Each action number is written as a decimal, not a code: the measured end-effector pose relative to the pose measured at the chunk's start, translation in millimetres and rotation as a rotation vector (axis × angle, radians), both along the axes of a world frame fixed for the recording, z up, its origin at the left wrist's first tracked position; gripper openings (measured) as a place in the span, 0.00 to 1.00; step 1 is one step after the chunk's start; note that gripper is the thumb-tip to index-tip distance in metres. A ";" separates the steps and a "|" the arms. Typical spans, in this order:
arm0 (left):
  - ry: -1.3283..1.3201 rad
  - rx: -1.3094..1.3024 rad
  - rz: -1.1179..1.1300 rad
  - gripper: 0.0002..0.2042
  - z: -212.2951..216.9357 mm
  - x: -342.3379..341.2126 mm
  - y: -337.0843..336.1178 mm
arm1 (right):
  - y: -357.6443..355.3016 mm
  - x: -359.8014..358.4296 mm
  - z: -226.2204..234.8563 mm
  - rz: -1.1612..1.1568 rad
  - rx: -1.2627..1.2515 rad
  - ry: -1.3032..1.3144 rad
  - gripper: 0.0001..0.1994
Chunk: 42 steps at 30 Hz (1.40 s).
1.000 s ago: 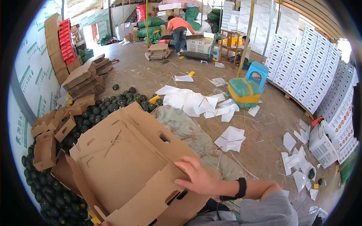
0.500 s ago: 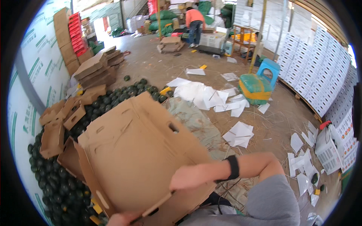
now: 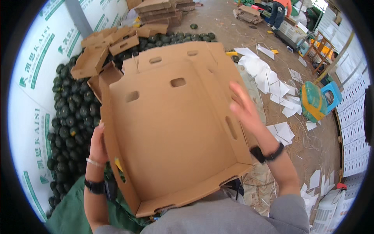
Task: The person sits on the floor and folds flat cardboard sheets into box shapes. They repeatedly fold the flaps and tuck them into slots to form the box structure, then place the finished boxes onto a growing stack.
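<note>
A large brown cardboard box (image 3: 171,128), half folded with its flaps up and oval hand holes in its walls, fills the middle of the view. My left hand (image 3: 97,142) presses against the outside of its left wall. My right hand (image 3: 243,107), fingers spread, lies on its right wall; a black band sits on that wrist. Both hands hold the box up in front of me.
A heap of dark green round melons (image 3: 70,117) lies on the left against a white printed wall. Flat cartons (image 3: 109,45) lie on the heap. White paper sheets (image 3: 272,84) litter the dirt floor at right, near a blue stool (image 3: 331,95). A person (image 3: 278,11) stands far back.
The box has been lifted and turned toward me, its inside now facing up. My right hand moved from the lower edge up to the right wall, and my left hand came onto the left wall.
</note>
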<state>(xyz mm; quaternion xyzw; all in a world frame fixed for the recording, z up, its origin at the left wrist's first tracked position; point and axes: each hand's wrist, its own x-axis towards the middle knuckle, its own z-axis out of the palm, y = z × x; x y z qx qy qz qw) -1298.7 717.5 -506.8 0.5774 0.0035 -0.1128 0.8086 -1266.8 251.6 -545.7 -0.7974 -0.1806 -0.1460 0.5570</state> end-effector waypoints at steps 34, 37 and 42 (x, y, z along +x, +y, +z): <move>-0.607 1.840 -0.158 0.18 69.3 88.6 -22.8 | 5.5 28.9 77.4 -0.248 -0.543 -0.495 0.25; -0.528 1.156 0.318 0.25 50.1 143.9 101.3 | -49.9 -4.3 71.3 -0.399 -0.642 -0.219 0.33; -0.397 1.098 0.474 0.29 -122.1 128.0 169.1 | -64.9 -44.8 -19.9 -0.276 -0.449 0.533 0.59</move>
